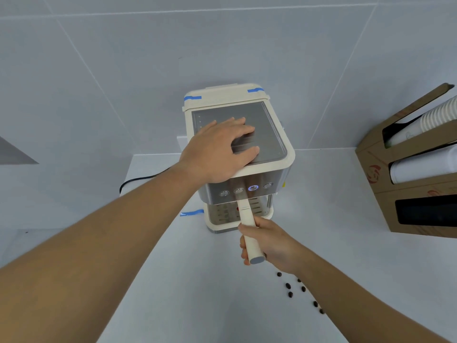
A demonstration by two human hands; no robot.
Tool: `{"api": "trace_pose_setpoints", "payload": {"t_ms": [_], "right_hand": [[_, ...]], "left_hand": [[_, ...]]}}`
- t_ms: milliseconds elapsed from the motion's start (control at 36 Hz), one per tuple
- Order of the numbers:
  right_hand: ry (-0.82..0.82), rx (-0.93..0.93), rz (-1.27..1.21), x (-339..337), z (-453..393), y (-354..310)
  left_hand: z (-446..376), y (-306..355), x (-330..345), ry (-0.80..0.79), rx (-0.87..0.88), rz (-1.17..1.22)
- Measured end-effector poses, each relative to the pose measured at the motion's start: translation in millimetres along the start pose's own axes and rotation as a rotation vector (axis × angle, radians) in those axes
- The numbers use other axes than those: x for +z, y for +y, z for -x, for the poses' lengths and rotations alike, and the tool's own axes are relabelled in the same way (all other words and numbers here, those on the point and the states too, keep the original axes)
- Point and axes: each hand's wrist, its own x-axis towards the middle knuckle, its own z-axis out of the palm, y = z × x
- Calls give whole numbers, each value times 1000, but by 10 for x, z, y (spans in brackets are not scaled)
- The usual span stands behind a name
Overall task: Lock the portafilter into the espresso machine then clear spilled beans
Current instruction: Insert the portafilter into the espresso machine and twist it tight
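The cream-coloured, rod-shaped portafilter handle (248, 231) is seen jutting out from under the front of the machine, pointing toward the camera; its head is hidden beneath the panel, so whether it is seated cannot be told. The handle is gripped by the right hand (268, 242), whose fingers are wrapped round the lower half of it, with the grey end cap left showing below the fist.

Just above, the cream and brushed-steel espresso machine (279, 154) is stood on the pale grey surface (197, 280), close to the tiled wall. Its flat grey top plate is pressed by the left hand (217, 151), laid palm down with the fingers spread and resting flat. Four round buttons are lined up along the steel front panel, and one of them is lit blue (253, 188). The slotted drip tray (223, 214) is seen below the panel, behind the handle. Strips of blue tape (192, 97) are stuck on the rear corners of the top, and another is stuck at the base on the left. A black cable (138, 180) is trailed away to the left of the machine.

Nearer the camera, dark brown coffee beans (288, 285) are scattered loosely on the surface, beside and partly under the right forearm.

Well apart on the right, a brown cardboard dispenser (376, 174) is set against the wall, with stacked white paper cups (435, 117) laid in its upper slots.
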Motion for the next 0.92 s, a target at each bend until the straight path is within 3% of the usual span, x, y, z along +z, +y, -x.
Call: {"api": "trace_pose_setpoints", "payload": {"t_ms": [250, 750, 917], "right_hand": [[67, -12, -14, -87, 132, -34], [17, -45, -130, -563, 627, -214], [-9, -103, -128, -826, 799, -298]], "left_hand": [[41, 45, -37, 56, -56, 50], [204, 389, 9, 86, -151, -52], [436, 603, -86, 54, -182, 99]]}}
